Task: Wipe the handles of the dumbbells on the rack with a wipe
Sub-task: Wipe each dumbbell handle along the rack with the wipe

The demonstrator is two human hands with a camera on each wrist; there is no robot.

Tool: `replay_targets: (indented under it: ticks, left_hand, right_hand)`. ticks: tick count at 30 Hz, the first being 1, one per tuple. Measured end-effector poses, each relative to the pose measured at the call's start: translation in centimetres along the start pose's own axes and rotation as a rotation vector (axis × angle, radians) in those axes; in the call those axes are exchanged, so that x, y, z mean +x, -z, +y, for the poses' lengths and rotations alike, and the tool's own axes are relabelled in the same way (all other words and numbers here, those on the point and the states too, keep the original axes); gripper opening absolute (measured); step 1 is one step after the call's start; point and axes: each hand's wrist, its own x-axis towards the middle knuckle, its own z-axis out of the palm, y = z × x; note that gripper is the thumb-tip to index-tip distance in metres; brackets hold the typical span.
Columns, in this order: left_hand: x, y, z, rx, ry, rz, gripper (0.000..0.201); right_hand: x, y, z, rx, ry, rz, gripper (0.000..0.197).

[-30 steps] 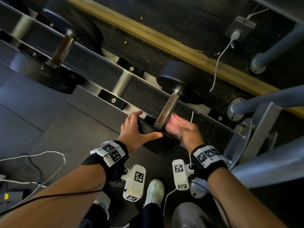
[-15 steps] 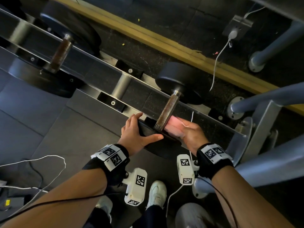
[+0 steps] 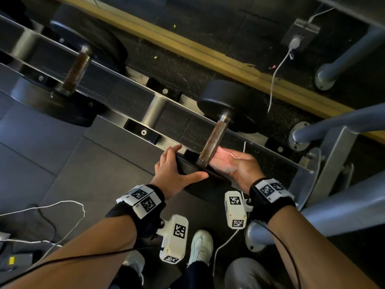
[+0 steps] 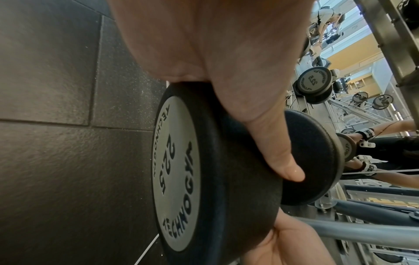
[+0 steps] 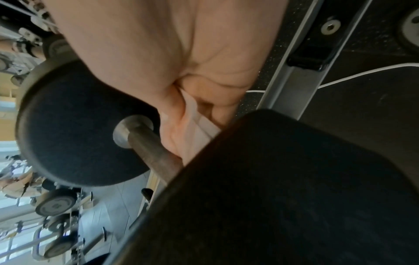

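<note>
A black dumbbell lies across the rack rails, its rusty knurled handle pointing away from me. My left hand rests on the near weight head, fingers straight over its top edge and thumb along its rim. My right hand grips a pale pink wipe and presses it against the right side of the handle's near end. In the right wrist view the wipe is bunched in the palm beside the handle. A second dumbbell with a rusty handle lies on the rack at the left.
Grey machine tubes and a metal bracket crowd the right side. A white cable hangs from a wall plug. More cables trail on the dark floor at the left. My white shoe stands below the rack.
My right hand with the wipe has shifted slightly along the near end of the handle. The left hand has kept its place on the weight head.
</note>
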Motion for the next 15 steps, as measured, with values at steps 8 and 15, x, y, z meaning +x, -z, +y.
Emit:
replay_targets:
  ticks: [8, 15]
  left_hand:
    - [0.0, 0.0, 0.1, -0.016, -0.009, -0.001, 0.109]
    - [0.0, 0.1, 0.2, -0.007, 0.003, -0.022, 0.112]
  right_hand:
    - [1.3, -3.0, -1.6, 0.027, -0.012, 0.092, 0.025]
    - [0.0, -0.2, -0.6, 0.09, -0.011, 0.022, 0.03]
